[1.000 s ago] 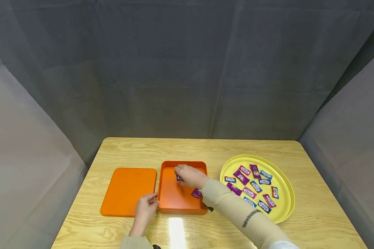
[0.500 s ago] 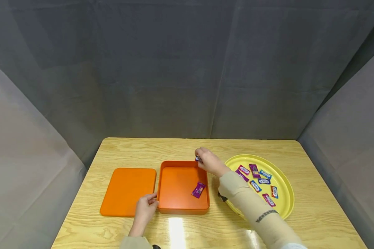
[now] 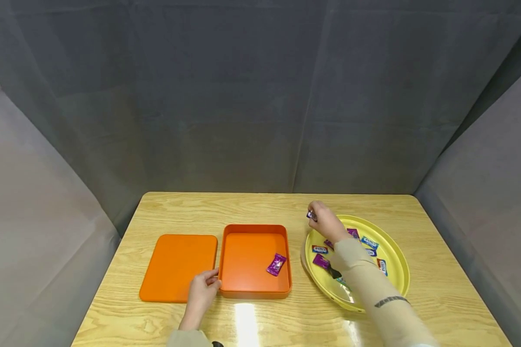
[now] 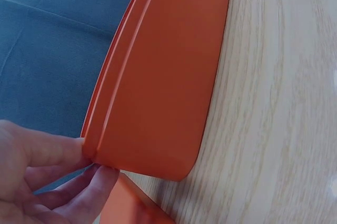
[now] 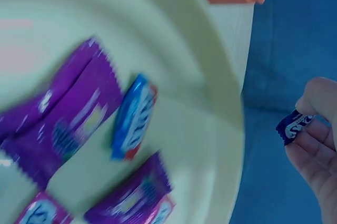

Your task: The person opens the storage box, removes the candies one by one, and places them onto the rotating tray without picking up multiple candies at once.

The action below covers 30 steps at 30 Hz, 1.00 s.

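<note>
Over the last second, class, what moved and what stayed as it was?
The right hand, pinching a dark blue wrapped candy, rose out of the orange box and travelled right to the far rim of the yellow plate; its grip on the candy held. The left hand stayed on the box's near left corner. The purple candy in the box and the lid stayed put.
</note>
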Tool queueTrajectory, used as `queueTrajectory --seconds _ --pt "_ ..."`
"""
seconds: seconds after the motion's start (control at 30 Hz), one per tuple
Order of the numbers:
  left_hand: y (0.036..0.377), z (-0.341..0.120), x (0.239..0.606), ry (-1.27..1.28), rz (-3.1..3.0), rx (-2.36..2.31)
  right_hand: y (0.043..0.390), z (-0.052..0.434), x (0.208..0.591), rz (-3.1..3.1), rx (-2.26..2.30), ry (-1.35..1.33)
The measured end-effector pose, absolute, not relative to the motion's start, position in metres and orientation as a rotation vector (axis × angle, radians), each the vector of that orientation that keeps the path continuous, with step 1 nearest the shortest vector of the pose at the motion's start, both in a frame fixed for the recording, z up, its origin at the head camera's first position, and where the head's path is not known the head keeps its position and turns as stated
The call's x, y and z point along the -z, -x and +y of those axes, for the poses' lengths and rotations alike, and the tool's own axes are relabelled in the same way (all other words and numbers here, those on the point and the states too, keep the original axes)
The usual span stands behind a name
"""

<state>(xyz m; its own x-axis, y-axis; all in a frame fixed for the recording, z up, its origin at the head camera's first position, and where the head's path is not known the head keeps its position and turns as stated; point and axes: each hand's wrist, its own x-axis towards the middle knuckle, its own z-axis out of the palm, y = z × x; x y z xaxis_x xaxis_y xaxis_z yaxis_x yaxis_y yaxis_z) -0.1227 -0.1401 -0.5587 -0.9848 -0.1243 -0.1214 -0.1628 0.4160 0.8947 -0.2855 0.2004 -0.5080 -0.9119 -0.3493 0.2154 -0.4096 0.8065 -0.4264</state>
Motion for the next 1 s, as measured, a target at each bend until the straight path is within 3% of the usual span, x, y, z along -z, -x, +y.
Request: queueTrajectory --seconds 0.53,1.0 --pt "0.122 -0.14 0.557 0.254 2.607 -1.658 0.281 0.239 0.536 -3.029 -0.721 -0.401" --pt "0.122 -0.139 0.557 0.256 2.611 -1.654 0.275 0.237 0.551 -3.106 -0.582 -0.543"
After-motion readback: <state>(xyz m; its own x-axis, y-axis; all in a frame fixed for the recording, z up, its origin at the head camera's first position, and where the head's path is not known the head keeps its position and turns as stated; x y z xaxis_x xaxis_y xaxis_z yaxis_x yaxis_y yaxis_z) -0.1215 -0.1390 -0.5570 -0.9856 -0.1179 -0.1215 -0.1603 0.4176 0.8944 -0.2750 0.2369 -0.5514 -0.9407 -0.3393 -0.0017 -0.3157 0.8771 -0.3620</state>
